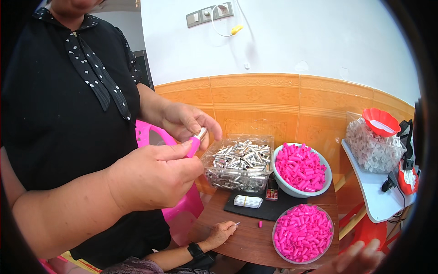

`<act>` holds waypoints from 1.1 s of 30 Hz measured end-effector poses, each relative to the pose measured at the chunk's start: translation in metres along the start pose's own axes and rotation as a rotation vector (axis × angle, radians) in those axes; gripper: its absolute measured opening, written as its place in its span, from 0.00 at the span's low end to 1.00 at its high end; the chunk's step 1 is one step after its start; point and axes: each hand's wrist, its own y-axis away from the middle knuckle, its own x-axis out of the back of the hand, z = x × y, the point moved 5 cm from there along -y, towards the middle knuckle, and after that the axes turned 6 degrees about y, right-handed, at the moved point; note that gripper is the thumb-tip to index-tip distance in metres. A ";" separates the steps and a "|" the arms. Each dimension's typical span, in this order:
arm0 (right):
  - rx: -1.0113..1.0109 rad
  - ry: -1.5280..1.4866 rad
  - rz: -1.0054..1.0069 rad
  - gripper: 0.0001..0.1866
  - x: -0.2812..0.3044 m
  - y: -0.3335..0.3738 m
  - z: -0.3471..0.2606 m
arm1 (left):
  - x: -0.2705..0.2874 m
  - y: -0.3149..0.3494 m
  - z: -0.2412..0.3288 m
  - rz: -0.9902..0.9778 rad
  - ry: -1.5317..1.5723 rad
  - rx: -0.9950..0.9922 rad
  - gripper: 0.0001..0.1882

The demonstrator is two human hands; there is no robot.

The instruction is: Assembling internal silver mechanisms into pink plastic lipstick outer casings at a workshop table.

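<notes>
My left hand (221,234), with a black watch on the wrist, rests on the brown table (214,249), its fingers closed on a thin pale stick (237,223). A single small pink cap (260,224) lies just right of it. At the lower right edge my right hand (359,258) shows partly and blurred, its fingers apart and nothing seen in them. It is nearest to a clear bowl (275,244) full of pink caps (303,233). To the left, a standing person's hands (157,171) hold a pink and silver tube (196,140) above the table.
A clear bin (237,176) of silver tubes and a pale bowl (296,192) of pink caps stand at the back. A banded white bundle (247,201) lies on a black mat (278,208) beside a phone (272,190). A white side table (381,201) stands right; a pink chair (185,212) left.
</notes>
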 end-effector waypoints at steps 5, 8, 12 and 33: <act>-0.194 0.514 -0.326 0.06 -0.040 -0.001 0.019 | 0.007 0.001 -0.005 0.017 -0.026 0.000 0.10; -0.325 0.400 -0.485 0.08 -0.045 0.014 0.026 | 0.007 0.000 -0.005 0.017 -0.013 -0.017 0.11; -0.342 0.461 -0.527 0.08 -0.057 0.035 0.034 | 0.003 -0.002 -0.012 -0.005 0.025 0.010 0.11; -0.343 0.460 -0.640 0.16 -0.071 0.119 0.058 | 0.005 -0.002 -0.007 0.011 0.005 -0.009 0.11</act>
